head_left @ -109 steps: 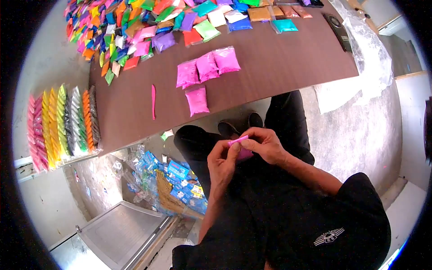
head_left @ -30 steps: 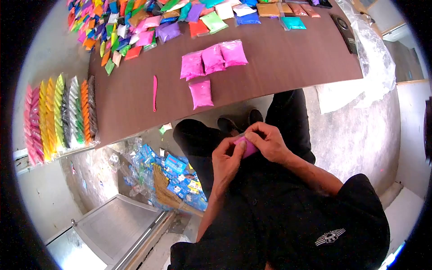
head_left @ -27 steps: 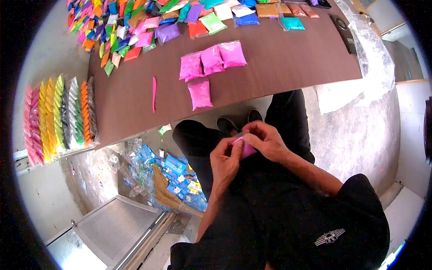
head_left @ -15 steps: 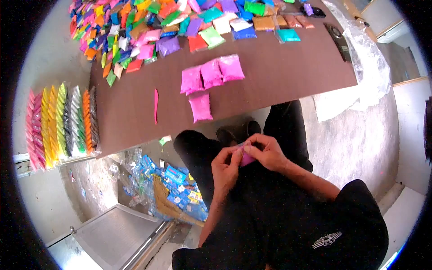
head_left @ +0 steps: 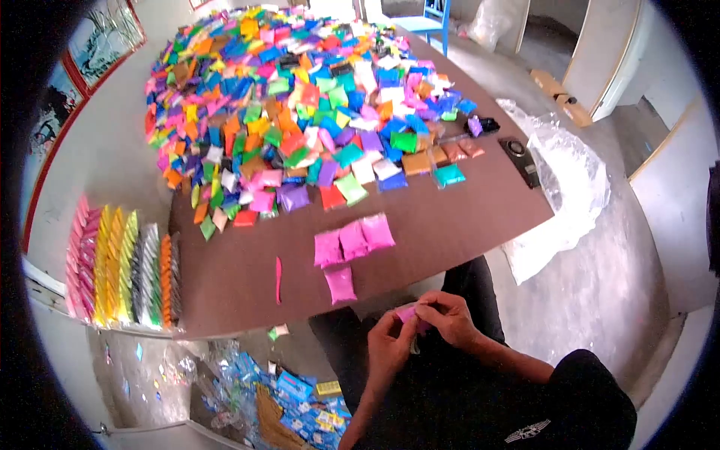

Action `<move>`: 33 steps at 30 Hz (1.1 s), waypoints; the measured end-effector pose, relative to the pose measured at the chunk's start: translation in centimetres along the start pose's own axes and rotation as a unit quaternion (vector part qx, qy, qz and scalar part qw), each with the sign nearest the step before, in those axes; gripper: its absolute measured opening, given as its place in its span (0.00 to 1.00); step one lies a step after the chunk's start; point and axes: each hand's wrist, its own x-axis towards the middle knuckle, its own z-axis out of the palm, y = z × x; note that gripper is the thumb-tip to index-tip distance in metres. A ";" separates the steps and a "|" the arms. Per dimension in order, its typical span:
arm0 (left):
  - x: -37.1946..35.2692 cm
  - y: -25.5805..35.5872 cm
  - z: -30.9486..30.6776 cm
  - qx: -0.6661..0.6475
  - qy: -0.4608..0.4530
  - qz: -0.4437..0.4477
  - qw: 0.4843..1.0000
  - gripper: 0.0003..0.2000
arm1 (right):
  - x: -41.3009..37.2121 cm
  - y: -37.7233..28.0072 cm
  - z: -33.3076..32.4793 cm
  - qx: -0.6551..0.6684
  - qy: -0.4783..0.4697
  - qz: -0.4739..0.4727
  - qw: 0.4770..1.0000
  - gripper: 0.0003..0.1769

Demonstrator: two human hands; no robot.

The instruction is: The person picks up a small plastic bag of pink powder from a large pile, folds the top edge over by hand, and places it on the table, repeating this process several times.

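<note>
Above my lap, close to the table's near edge, both hands pinch a small pink packet that looks like soft clay in clear plastic. My left hand grips one side, with fingers closed. Fingertips of my right hand press together at its upper edge, hiding part of it. On the table, a row of three plump pink packets lies beyond my hands. A single pink packet sits just in front of that row. To its left lies a thin pink plastic tool.
A big heap of multicoloured packets covers the far table. Twisted coloured strips stand at the left edge. A dark device lies near the right edge, beside clear plastic sheeting. Blue wrappers litter the floor.
My view has tilted upward, so the table sits lower in the picture and more of the heap shows. Both hands still hold the pink packet, their fingers slightly shifted on it.
</note>
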 end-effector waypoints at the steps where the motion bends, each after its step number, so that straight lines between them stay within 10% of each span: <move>1: 0.3 0.1 0.3 -0.016 -0.007 0.009 1.000 0.10 | 0.0 0.0 -0.1 0.010 0.012 -0.003 1.000 0.08; 13: 2.1 5.2 2.5 -0.024 -0.040 -0.008 0.999 0.11 | 2.3 -3.7 -1.8 -0.021 0.067 -0.060 0.996 0.07; 21: 9.6 4.2 5.1 0.174 0.015 0.181 0.968 0.12 | 8.0 -4.1 -5.8 0.055 0.052 -0.089 0.993 0.09; 33: 17.5 3.8 9.3 0.150 0.012 0.231 0.961 0.13 | 12.9 -2.9 -11.7 -0.120 0.109 -0.183 0.970 0.07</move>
